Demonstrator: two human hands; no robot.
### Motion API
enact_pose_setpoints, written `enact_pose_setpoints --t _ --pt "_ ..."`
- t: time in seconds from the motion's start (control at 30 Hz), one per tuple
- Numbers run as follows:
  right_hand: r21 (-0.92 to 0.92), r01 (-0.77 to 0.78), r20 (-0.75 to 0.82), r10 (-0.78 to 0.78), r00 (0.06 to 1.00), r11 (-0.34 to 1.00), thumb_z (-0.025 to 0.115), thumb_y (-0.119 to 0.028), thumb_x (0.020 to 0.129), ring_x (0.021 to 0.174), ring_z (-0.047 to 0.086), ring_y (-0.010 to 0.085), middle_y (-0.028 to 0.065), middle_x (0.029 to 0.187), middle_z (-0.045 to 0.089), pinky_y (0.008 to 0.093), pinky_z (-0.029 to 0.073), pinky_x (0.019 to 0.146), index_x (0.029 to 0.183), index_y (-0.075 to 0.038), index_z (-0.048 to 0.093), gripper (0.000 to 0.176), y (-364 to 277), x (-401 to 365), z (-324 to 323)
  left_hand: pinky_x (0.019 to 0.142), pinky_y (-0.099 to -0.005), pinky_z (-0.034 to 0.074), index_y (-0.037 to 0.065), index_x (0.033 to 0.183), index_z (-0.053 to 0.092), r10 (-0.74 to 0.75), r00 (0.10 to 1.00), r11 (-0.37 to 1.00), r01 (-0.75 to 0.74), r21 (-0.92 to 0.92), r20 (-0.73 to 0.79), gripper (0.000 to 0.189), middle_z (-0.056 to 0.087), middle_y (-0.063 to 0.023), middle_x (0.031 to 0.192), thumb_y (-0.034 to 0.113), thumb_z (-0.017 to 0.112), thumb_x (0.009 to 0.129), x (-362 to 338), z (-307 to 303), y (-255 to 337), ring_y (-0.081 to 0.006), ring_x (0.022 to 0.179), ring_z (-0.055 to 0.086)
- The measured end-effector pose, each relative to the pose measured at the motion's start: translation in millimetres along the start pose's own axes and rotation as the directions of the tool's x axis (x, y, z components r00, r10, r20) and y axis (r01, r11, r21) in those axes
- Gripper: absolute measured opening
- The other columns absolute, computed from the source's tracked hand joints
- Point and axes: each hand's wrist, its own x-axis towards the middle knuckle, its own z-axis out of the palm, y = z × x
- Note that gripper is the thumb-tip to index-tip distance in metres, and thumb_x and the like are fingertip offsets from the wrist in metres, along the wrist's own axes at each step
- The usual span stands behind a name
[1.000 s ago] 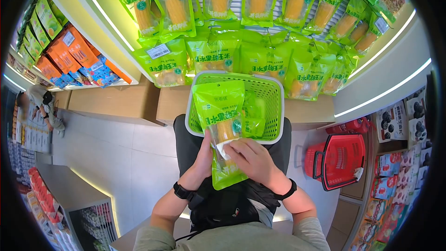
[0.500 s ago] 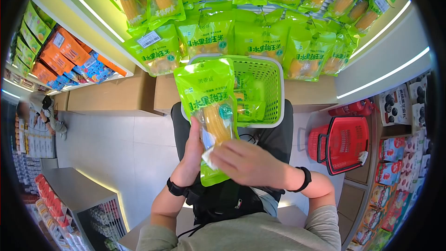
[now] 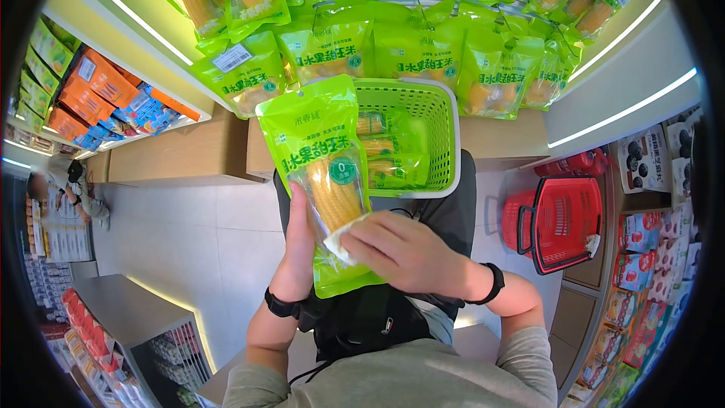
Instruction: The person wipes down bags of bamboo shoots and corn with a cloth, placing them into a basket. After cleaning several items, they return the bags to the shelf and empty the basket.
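My left hand [image 3: 297,245] grips a green packet of corn [image 3: 321,132] by its left side, with the thumb along the edge. The packet leans over my lap, its clear window showing yellow corn. Pressed against the lower part of the window is a white cloth or tissue [image 3: 338,242], pinched under the bent fingers of my right hand [image 3: 408,251]. Just behind the packet, a light green basket [image 3: 451,143] rests at my knees with several corn packets [image 3: 396,170] inside. The held packet covers the basket's left side.
Rows of green corn packets [image 3: 423,49] fill the shelf ahead. A red shopping basket [image 3: 563,219] stands to the right, beside shelves of boxed goods [image 3: 634,272]. On the left are orange snack bags [image 3: 94,91], a grey display unit [image 3: 124,310] and a distant person [image 3: 79,189].
The packet has shifted slightly left and turned more towards me. My right hand and the white cloth remain on its lower window, a little higher up.
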Motion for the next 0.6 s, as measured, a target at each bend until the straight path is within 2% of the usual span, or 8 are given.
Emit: enact_pose_setpoints --t 0.1,0.2,0.27,0.33,0.4,0.47,0.53,0.6 --pt "0.13 0.001 0.054 -0.008 0.999 0.991 0.069 -0.006 0.075 0.091 0.064 0.0285 0.0126 0.108 0.06 0.0356 0.057 0.077 0.116 0.003 0.065 0.042 -14.7 -21.7 4.1 0.086 -0.0448 0.059 0.004 0.148 0.044 -0.028 0.999 0.999 0.029 0.035 -0.023 0.088 0.061 -0.0176 0.131 0.075 0.024 0.101 1.8 -19.4 4.4 -0.0283 0.105 0.068" --pt "0.249 -0.022 0.142 -0.014 0.99 0.968 0.069 0.001 0.08 0.087 0.064 0.0265 0.0114 0.106 0.061 0.0336 0.056 0.075 0.112 0.004 0.068 0.033 -12.1 -32.7 -10.9 0.091 -0.0461 0.057 0.004 0.149 0.043 0.021 1.0 0.999 -0.022 -0.03 -0.021 0.084 0.061 -0.017 0.131 0.072 0.034 0.1 -0.2 -14.5 2.0 -0.0305 0.11 0.066" --pt "0.286 -0.266 -0.103 0.306 0.947 0.92 0.068 0.005 0.083 0.089 0.064 0.0245 0.0113 0.101 0.063 0.0298 0.053 0.076 0.114 0.002 0.07 0.031 -6.0 -39.5 -17.2 0.093 -0.0477 0.056 0.004 0.149 0.043 0.01 1.0 1.0 -0.011 -0.017 -0.007 0.083 0.061 -0.0167 0.132 0.07 0.042 0.098 3.2 -34.5 -10.3 -0.0322 0.112 0.065" --pt "0.532 -0.547 -0.205 0.726 0.656 0.646 0.063 0.006 0.095 0.088 0.064 0.0145 0.0092 0.1 0.066 0.0268 0.051 0.077 0.12 0.003 0.07 0.026 2.8 -40.2 -5.4 0.096 -0.0492 0.055 0.004 0.149 0.042 0.001 1.0 1.0 -0.001 -0.01 0.006 0.083 0.06 -0.0164 0.133 0.068 0.05 0.096 2.7 -45.9 -20.1 -0.0339 0.114 0.064" --pt "0.844 -0.475 0.065 0.83 0.554 0.251 0.065 0.003 0.097 0.092 0.062 0.0105 0.0056 0.1 0.066 0.0252 0.05 0.082 0.12 0.005 0.069 0.024 18.9 -47.9 14.6 0.102 -0.0538 0.05 0.004 0.15 0.041 0.011 0.995 0.998 -0.006 -0.057 0.098 0.085 0.059 -0.0161 0.135 0.062 0.063 0.091 5.0 -43.6 -25.2 -0.0376 0.119 0.061" --pt "0.916 -0.397 0.27 0.818 0.508 -0.056 0.064 0.002 0.097 0.097 0.061 0.0085 0.0042 0.103 0.065 0.0236 0.049 0.085 0.121 0.007 0.068 0.024 12.4 -48.1 28.6 0.101 -0.0494 0.053 0.003 0.148 0.043 0.046 0.992 0.998 -0.05 0.03 0.117 0.085 0.06 -0.0155 0.134 0.065 0.062 0.092 6.6 -30.3 -25.9 -0.0331 0.12 0.062" --pt "0.925 -0.379 0.186 0.82 0.541 0.04 0.065 0.003 0.097 0.1 0.061 0.0084 0.0046 0.106 0.064 0.0232 0.048 0.086 0.121 0.006 0.067 0.025 8.2 -48.4 34.3 0.098 -0.0429 0.055 0.001 0.146 0.045 0.154 0.987 0.942 -0.163 0.295 0.052 0.09 0.063 -0.0149 0.131 0.07 0.061 0.091 9.6 -31.4 -29.9 -0.0278 0.119 0.064" --pt "0.864 -0.422 0.03 0.81 0.586 0.274 0.066 0.005 0.095 0.099 0.061 0.0095 0.0049 0.107 0.064 0.0231 0.048 0.085 0.12 0.006 0.068 0.025 1.9 -45.0 29.8 0.092 -0.0372 0.058 -0.001 0.143 0.047 0.19 0.981 0.94 -0.19 0.283 0.027 0.092 0.064 -0.0146 0.127 0.073 0.06 0.089 11.0 -33.3 -34.9 -0.023 0.112 0.066"
